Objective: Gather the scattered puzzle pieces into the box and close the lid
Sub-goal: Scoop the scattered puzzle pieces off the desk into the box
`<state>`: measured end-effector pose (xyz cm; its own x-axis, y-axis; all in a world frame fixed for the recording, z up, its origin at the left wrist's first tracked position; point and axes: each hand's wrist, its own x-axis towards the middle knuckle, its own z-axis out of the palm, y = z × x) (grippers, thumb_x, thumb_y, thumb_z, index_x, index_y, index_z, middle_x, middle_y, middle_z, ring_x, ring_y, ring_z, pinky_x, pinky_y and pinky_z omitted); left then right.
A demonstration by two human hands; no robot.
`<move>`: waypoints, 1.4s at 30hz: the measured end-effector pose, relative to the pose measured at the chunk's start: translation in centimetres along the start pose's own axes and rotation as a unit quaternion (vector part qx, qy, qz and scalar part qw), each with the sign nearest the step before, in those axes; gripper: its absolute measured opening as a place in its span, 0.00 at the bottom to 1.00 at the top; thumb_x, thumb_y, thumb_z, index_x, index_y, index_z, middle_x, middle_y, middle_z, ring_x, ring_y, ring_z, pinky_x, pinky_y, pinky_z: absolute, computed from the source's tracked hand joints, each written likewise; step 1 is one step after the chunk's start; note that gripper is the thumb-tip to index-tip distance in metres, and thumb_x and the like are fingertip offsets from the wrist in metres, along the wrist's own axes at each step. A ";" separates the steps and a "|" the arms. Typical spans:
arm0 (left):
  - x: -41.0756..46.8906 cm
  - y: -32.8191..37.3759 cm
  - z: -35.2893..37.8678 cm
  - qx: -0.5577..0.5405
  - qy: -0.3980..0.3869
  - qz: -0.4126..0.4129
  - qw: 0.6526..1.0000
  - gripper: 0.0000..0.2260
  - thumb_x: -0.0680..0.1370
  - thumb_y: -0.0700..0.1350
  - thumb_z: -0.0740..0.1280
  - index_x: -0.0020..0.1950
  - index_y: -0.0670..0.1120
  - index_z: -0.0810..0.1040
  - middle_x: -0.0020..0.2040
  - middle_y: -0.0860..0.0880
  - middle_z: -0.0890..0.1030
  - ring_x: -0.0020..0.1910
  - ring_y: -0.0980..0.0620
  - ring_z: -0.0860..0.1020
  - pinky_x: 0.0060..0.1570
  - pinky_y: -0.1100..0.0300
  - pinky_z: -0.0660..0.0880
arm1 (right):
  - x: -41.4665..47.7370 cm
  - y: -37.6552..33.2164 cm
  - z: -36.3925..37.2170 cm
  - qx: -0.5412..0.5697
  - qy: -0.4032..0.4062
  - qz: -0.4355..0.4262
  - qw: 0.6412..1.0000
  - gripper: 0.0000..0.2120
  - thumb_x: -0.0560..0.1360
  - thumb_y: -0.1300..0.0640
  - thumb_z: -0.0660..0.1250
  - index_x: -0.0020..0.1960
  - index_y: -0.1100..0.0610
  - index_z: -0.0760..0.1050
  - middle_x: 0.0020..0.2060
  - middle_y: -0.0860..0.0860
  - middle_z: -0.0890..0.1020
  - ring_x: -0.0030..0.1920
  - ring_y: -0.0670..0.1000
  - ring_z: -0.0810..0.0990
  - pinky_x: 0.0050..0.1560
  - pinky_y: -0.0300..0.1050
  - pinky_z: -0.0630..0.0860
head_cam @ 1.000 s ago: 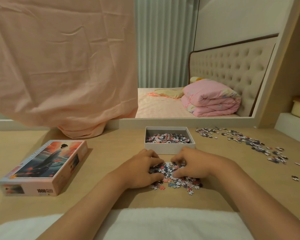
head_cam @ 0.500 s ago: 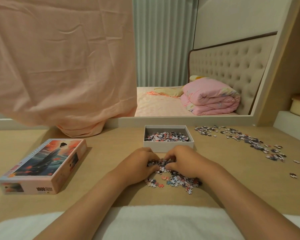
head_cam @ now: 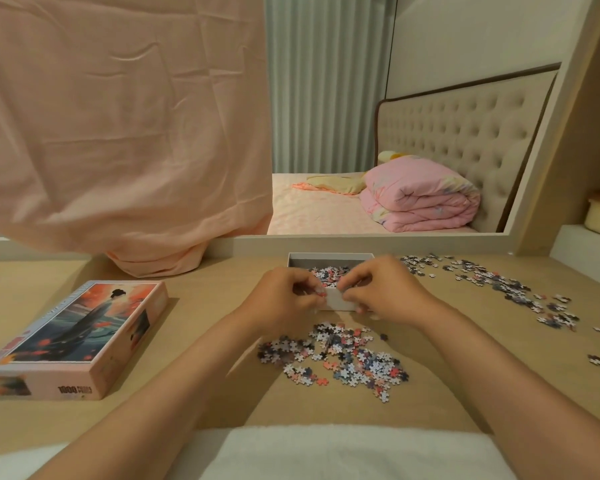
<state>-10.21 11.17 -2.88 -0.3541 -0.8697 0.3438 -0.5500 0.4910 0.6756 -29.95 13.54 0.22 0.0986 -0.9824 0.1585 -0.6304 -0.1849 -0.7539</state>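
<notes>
White-walled and partly filled, the box [head_cam: 329, 261] sat open on the table [head_cam: 205, 313] while the left hand [head_cam: 284, 299] and right hand [head_cam: 383, 294] carried pinched pieces above it; two piles [head_cam: 333, 358] [head_cam: 499, 285] remained loose, the lid [head_cam: 73, 337] unfitted.

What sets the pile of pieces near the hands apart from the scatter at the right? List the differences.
The near pile lies bunched just in front of the hands; the right scatter trails in a long, loose band toward the table's far right side. The near pile sits below the open box; the right scatter begins beside the box. Both lie on the table, outside the box, in the same mixed white, pink and dark colours.
</notes>
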 end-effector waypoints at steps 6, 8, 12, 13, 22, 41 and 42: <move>4.8 0.9 -1.0 0.051 0.048 0.015 0.997 0.02 0.75 0.44 0.73 0.45 0.47 0.83 0.37 0.53 0.83 0.34 0.59 0.78 0.35 0.71 0.71 | 4.1 -0.5 -1.1 -0.074 0.084 -0.047 0.993 0.05 0.73 0.59 0.74 0.48 0.52 0.85 0.33 0.44 0.81 0.31 0.43 0.77 0.32 0.32 0.70; 5.6 0.6 -0.6 0.096 0.037 0.017 0.995 0.03 0.77 0.45 0.71 0.48 0.47 0.83 0.38 0.54 0.82 0.33 0.61 0.75 0.33 0.73 0.67 | 5.1 0.0 -0.8 -0.110 0.067 -0.043 0.991 0.08 0.76 0.58 0.71 0.54 0.54 0.84 0.42 0.48 0.85 0.37 0.44 0.77 0.40 0.37 0.70; 5.7 -0.8 0.3 0.188 0.001 0.021 0.982 0.10 0.81 0.45 0.63 0.55 0.46 0.84 0.43 0.49 0.82 0.41 0.50 0.78 0.41 0.57 0.73 | 5.8 1.3 -0.2 -0.178 -0.019 -0.039 0.983 0.13 0.81 0.55 0.63 0.64 0.54 0.79 0.58 0.52 0.83 0.53 0.51 0.79 0.51 0.39 0.69; 5.6 -1.2 0.5 0.206 0.000 0.023 0.978 0.12 0.81 0.45 0.61 0.57 0.47 0.83 0.46 0.47 0.82 0.44 0.48 0.78 0.45 0.54 0.74 | 5.7 1.5 -0.2 -0.182 -0.023 -0.043 0.982 0.14 0.82 0.55 0.62 0.65 0.54 0.79 0.59 0.52 0.83 0.57 0.52 0.79 0.52 0.40 0.69; 2.4 -2.8 0.6 0.247 -0.073 0.001 0.966 0.20 0.83 0.56 0.54 0.74 0.54 0.69 0.74 0.53 0.68 0.74 0.52 0.61 0.73 0.54 0.58 | 3.4 1.7 0.0 -0.194 -0.051 -0.083 0.976 0.14 0.82 0.52 0.62 0.64 0.50 0.80 0.62 0.47 0.81 0.62 0.47 0.77 0.63 0.41 0.70; -4.1 0.0 1.8 0.242 -0.067 0.121 0.960 0.23 0.76 0.62 0.62 0.68 0.55 0.73 0.63 0.57 0.73 0.62 0.57 0.71 0.62 0.57 0.71 | -2.8 0.9 -2.1 -0.255 -0.238 0.012 0.937 0.42 0.61 0.41 0.81 0.72 0.41 0.69 0.63 0.44 0.75 0.56 0.45 0.76 0.60 0.44 0.73; -4.1 -0.2 2.2 0.248 -0.092 0.119 0.957 0.27 0.75 0.65 0.61 0.71 0.55 0.71 0.67 0.57 0.71 0.65 0.57 0.68 0.65 0.57 0.68 | -3.0 1.0 -2.1 -0.277 -0.257 0.029 0.925 0.47 0.59 0.40 0.81 0.74 0.42 0.66 0.66 0.46 0.74 0.59 0.47 0.75 0.61 0.44 0.72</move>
<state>-10.30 14.76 -5.85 -0.6153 -0.7297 0.2983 -0.7132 0.6765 0.1836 -32.56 16.30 0.33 0.3165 -0.8986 -0.3038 -0.9299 -0.2307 -0.2864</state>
